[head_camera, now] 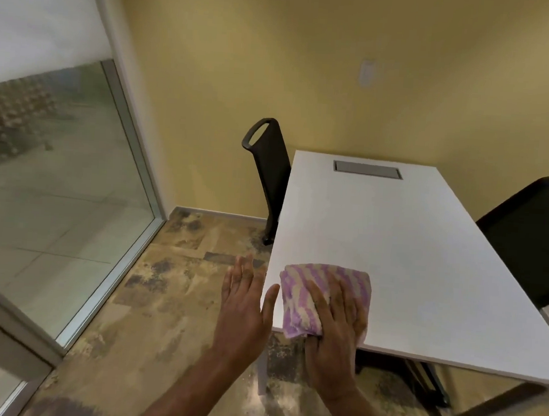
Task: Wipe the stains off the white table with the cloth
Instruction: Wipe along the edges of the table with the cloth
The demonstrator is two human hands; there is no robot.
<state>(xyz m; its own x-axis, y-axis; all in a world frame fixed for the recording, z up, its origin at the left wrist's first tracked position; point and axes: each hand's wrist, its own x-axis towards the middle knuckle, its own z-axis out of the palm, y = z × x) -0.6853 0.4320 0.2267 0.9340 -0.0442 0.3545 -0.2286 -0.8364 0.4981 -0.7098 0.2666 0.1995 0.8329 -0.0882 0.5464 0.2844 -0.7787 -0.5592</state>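
Observation:
A white rectangular table (404, 243) stretches away from me on the right. A purple and cream striped cloth (303, 291) lies folded on its near left corner. My right hand (336, 329) presses flat on the cloth, fingers spread over it, the thumb tucked under its near edge. My left hand (245, 306) hovers open beside the table's left edge, fingers apart, holding nothing. No stain is visible on the tabletop.
A grey cable hatch (367, 169) is set into the table's far end. A black chair (267, 168) stands at the far left of the table, another black chair (534, 235) at the right side. A glass wall (56, 192) runs along the left, a yellow wall behind.

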